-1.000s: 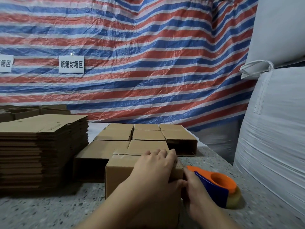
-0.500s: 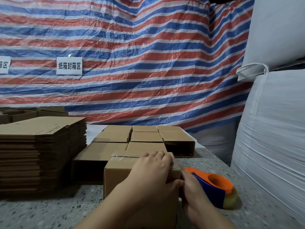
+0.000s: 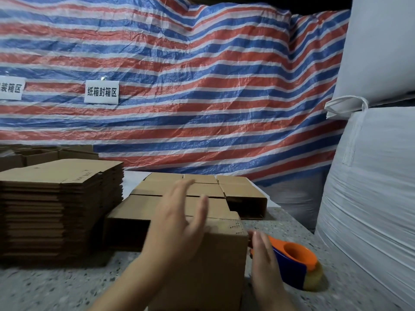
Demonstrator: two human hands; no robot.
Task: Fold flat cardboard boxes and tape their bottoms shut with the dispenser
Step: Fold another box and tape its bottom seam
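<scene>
A folded cardboard box stands on the speckled table right in front of me, clear tape across its top. My left hand hovers over the box top, fingers straight and spread, blurred by motion. Flat and upright, my right hand sits beside the box's right wall with its fingers straight. The orange and blue tape dispenser lies on the table just right of that hand, held by neither hand.
A tall stack of flat cardboard boxes fills the left. Several folded boxes sit in rows behind the near box. Large white sacks wall off the right. A striped tarp hangs behind the table.
My left hand has lifted off the box top and its fingers have straightened. My right hand has come off the box's right edge and opened flat. The view has tilted and moved closer.
</scene>
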